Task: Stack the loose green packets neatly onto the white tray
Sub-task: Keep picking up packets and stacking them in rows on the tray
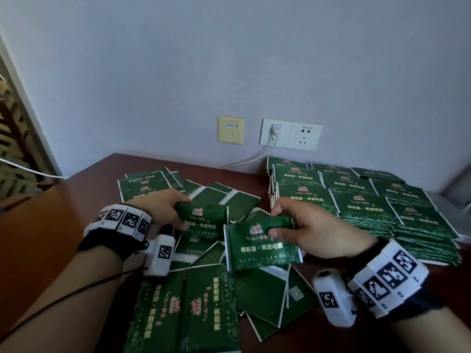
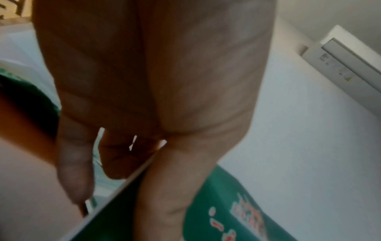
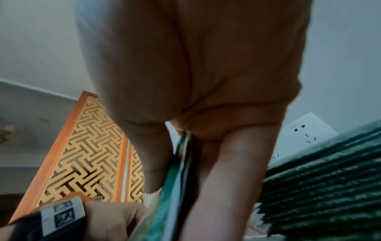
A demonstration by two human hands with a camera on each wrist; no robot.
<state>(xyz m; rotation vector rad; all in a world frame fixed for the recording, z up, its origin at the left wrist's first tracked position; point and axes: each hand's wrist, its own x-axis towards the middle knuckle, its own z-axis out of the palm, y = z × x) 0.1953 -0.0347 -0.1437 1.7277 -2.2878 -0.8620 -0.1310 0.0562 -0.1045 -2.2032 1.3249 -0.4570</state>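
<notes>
gripping a green packet apiece, both hands hover over the loose heap on the dark red-brown tabletop (image 1: 76,189). the left hand (image 1: 163,207) has its fingers (image 2: 76,164) curled round the left end of one green packet (image 1: 204,220), thumb on the near face, fingers behind. the right hand (image 1: 318,230) pinches the upper right corner of a second green packet (image 1: 260,245), thumb on the printed front and fingers (image 3: 233,171) behind; this one hangs tilted, its left edge overlapping the first packet's lower right corner. in the right wrist view the held packet shows edge-on between thumb and fingers.

beneath the hands lies the scattered pile of loose packets (image 1: 193,309), some face up, some face down, overlapping at odd angles. to the right, well apart from the heap, stand the stacked packets (image 1: 367,205) in neat overlapping rows, several layers deep, on the white tray (image 1: 462,234), of which only a pale rim shows at the far right.

on the wall behind are a beige data port (image 1: 230,130) and a white double socket (image 1: 290,135) with a plug and white cable (image 1: 244,161) trailing to the tabletop.
</notes>
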